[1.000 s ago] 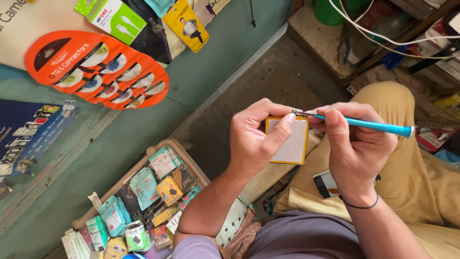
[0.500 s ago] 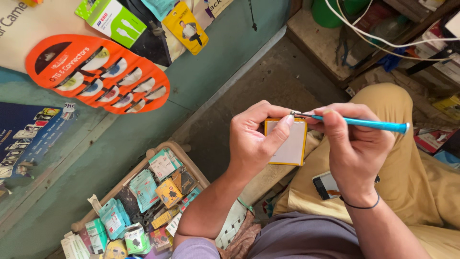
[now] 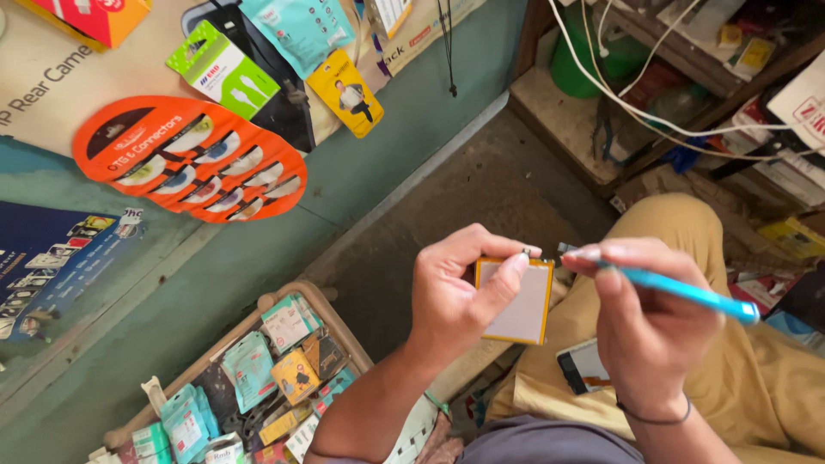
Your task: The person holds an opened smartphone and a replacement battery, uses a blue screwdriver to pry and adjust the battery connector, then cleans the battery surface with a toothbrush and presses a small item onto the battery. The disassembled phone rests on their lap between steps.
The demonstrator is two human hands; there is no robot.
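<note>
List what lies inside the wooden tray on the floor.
The wooden tray holds small packaged accessories: teal packets, a yellow-orange one and dark pieces between them. The left forearm covers its near corner, and lower layers are hidden.

The left hand (image 3: 451, 296) sits left of the right hand (image 3: 644, 331), with a flat card (image 3: 516, 301) between them, touching the left fingers. A pen (image 3: 679, 292) runs rightward out of the right hand. A tray of packets (image 3: 331, 314) lies near left, below the left forearm.
</note>
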